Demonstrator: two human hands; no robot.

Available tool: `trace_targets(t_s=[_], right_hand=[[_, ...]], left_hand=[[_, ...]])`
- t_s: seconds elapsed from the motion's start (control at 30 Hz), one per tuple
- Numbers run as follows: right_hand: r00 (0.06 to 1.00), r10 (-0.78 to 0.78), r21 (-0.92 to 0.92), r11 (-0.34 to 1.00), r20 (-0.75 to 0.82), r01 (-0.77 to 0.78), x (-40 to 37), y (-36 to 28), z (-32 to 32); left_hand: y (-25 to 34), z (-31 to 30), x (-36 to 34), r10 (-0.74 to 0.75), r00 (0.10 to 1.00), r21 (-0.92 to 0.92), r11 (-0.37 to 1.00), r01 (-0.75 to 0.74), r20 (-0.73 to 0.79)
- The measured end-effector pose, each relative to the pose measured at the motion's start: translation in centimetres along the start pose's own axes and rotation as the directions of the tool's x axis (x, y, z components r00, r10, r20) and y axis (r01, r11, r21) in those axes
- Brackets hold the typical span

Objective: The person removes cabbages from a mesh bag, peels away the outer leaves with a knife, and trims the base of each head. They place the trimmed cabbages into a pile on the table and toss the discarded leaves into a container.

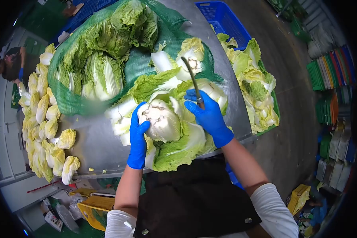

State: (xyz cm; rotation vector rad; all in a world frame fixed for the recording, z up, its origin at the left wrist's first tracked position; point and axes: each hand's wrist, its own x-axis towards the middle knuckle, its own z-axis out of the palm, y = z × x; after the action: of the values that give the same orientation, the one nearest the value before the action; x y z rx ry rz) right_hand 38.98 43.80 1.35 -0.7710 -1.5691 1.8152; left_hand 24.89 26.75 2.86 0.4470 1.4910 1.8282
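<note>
1. Nearest the camera is a black apron (pixel 194 198), with white sleeves on either side of it.
2. The left hand (pixel 138 141), in a blue glove, is clamped on the side of a cabbage (pixel 160 121). The cabbage lies on the near edge of the metal table (pixel 95 139), with its cut stem end turned up toward the camera.
3. The right hand (pixel 208 117), also gloved in blue, is closed around the handle of a knife (pixel 192 77). The curved blade points away from the person, over the loose leaves just behind the held cabbage.
4. Stripped outer leaves (pixel 178 148) lie spread under and around the cabbage, some hanging over the table edge.
5. A green net sack (pixel 141 63) lies open on the far part of the table, with whole untrimmed cabbages in it.
6. A heap of pale trimmed cabbages (pixel 39 119) runs along the left edge of the table (yellow-white, the dark leaves gone).
7. A green crate (pixel 274 105) to the right of the table is piled with cabbage pieces and leaves.
8. Beyond it is a blue crate (pixel 226 20); what is in it cannot be made out.
9. A yellow crate (pixel 93 206) sits on the floor, lower left.
10. Another person (pixel 12 65) is at the far left.
</note>
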Motion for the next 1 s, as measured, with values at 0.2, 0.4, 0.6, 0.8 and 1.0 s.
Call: trace_targets(t_s=[0.2,0.4,0.6,0.8,1.0], right_hand=[[0.996,-0.041,-0.394,0.919,-0.078,0.007,-0.1,-7.7,0.6],[0.954,-0.097,-0.361,0.911,0.285,0.201,-3.8,-5.5,4.6],[0.945,0.061,-0.541,0.831,0.321,0.129,-4.1,-4.7,4.4],[0.919,0.155,-0.546,0.834,0.362,0.074,-2.5,-4.7,1.5],[0.838,0.502,-0.161,0.864,0.214,-0.476,-2.3,0.2,-3.8]], left_hand=[[-0.6,-0.4,-0.6,0.021,1.000,0.042,0.999,-0.021,0.002],[-1.2,-0.7,-0.7,0.046,0.998,0.133,0.990,-0.050,0.031],[-1.4,-0.8,-1.1,0.029,0.990,0.090,0.995,-0.042,0.137],[-1.7,-2.0,-1.0,0.097,0.986,0.295,0.946,-0.134,0.138],[-8.2,-15.4,1.8,0.134,0.926,0.341,0.940,-0.007,-0.352]])
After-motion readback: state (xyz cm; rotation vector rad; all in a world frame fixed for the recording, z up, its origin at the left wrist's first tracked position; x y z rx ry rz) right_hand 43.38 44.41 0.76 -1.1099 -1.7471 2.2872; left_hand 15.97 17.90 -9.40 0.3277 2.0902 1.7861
